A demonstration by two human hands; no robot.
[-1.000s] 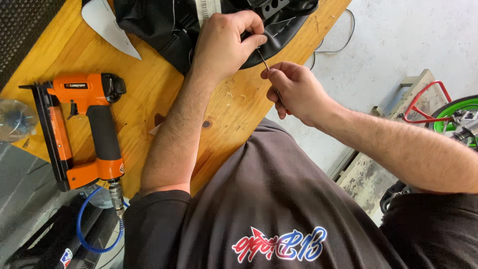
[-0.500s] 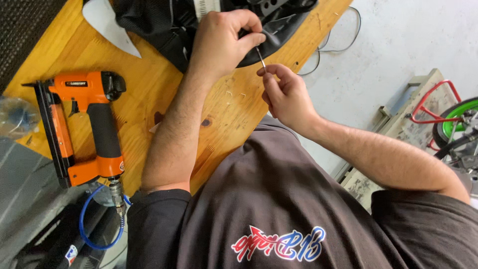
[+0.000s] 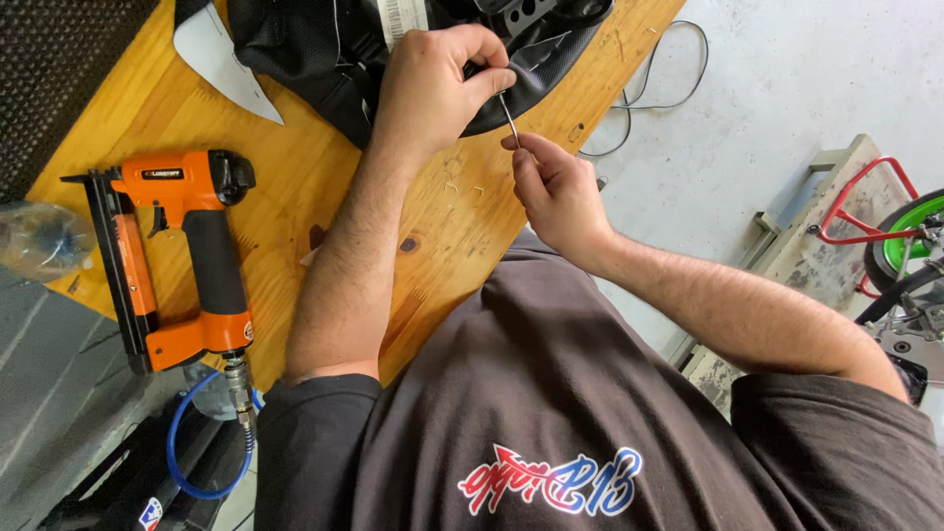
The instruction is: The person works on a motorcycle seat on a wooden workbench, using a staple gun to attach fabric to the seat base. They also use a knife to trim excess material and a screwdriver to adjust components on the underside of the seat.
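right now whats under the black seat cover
The black seat cover lies on the wooden workbench, beside a white pointed piece. The left hand pinches its edge. Anything beneath the cover's middle is hidden.

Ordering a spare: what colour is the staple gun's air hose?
Blue; the air hose shows in the head view.

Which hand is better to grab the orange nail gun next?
Probably the left hand: the nail gun lies on its side of the bench. The right hand is pinching a thin metal tool and sits farther away.
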